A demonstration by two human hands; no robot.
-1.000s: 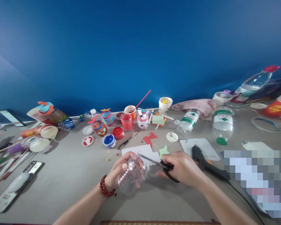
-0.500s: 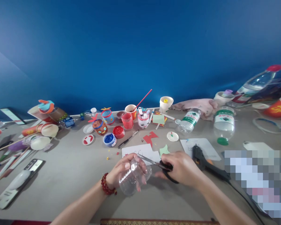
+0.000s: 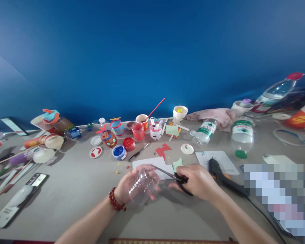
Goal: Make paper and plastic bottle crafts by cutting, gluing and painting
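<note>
A clear ribbed piece of plastic bottle [image 3: 142, 187] rests in my left hand [image 3: 125, 184], whose fingers curl behind and around it. A red bead bracelet circles that wrist. My right hand [image 3: 197, 183] grips black-handled scissors [image 3: 169, 174] by the loops. Their blades point left, toward the upper rim of the bottle piece; whether they touch it I cannot tell. Beneath the blades lies white paper [image 3: 152, 162], with a green paper scrap [image 3: 178, 164] beside it.
Beyond my hands stand an open blue paint jar [image 3: 119, 152], a red paint jar [image 3: 128, 144] and a cup of markers [image 3: 155, 131]. A black glue gun [image 3: 217, 172] lies right of my right hand. Two labelled bottles [image 3: 205, 130] are farther back. A phone [image 3: 20, 200] lies left.
The bottle piece has turned in my left hand, and its fingers have shifted with it. The scissors stay close to its rim, moved only slightly.
</note>
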